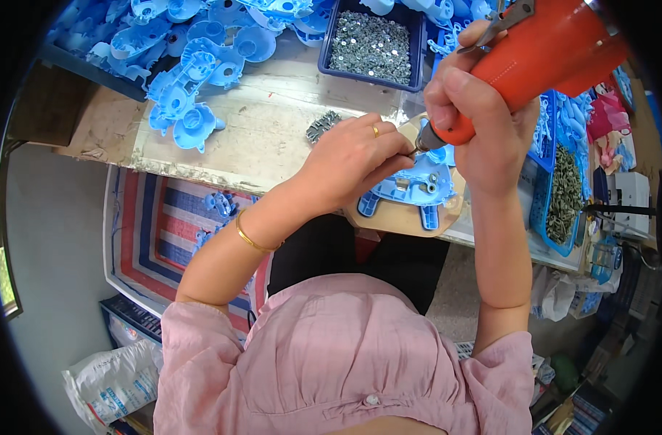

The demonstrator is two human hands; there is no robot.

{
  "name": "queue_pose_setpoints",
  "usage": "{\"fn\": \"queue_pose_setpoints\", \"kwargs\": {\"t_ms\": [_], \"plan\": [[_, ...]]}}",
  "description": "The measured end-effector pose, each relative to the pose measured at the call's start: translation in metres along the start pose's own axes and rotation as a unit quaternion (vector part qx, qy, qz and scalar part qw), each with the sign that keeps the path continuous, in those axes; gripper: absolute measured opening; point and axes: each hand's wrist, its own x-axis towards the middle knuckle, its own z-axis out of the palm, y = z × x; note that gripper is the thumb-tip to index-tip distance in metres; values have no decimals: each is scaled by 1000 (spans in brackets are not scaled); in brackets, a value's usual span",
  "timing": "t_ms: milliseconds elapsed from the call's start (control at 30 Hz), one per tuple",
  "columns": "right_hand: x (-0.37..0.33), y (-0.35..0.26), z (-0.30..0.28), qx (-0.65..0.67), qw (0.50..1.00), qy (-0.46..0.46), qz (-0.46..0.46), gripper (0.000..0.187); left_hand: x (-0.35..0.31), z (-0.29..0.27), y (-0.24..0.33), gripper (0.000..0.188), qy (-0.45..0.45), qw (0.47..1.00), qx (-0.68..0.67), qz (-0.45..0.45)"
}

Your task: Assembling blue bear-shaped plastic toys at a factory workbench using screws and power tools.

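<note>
My right hand [483,123] is wrapped round an orange electric screwdriver [548,54], whose tip points down and to the left. At that tip my left hand [349,159] has its fingers pinched together; what they hold, if anything, is too small to make out. Just below lies a light-blue plastic moulded part [414,185] with short legs and round posts, partly hidden by my hands. It rests on a tan board [447,217] at the table's front edge. Left of my left hand sits a small pile of dark metal pieces [321,125].
Behind my hands stands a dark-blue tray [371,82] of small metal parts. Blue plastic mouldings [200,65] are heaped at the far left. A light-blue basket [541,217] of screws stands at the right, and a striped cloth-lined container [131,250] sits below the table's left edge.
</note>
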Motion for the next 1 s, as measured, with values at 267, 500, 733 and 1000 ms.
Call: {"fn": "queue_pose_setpoints", "kwargs": {"t_ms": [267, 500, 733, 1000], "plan": [[-11, 8, 7, -18, 999, -30, 37, 36, -12, -10, 7, 42, -39, 998, 54, -18], [-23, 31, 9, -55, 997, 8, 62, 37, -19, -7, 5, 77, -61, 992, 79, -79], [-30, 37, 14, -33, 997, 18, 68, 26, -24, 6, 2, 70, -35, 993, 82, -80], [-36, 48, 18, -76, 996, 41, -1, 12, -24, 12, 3, 67, -35, 990, 105, -84]]}}
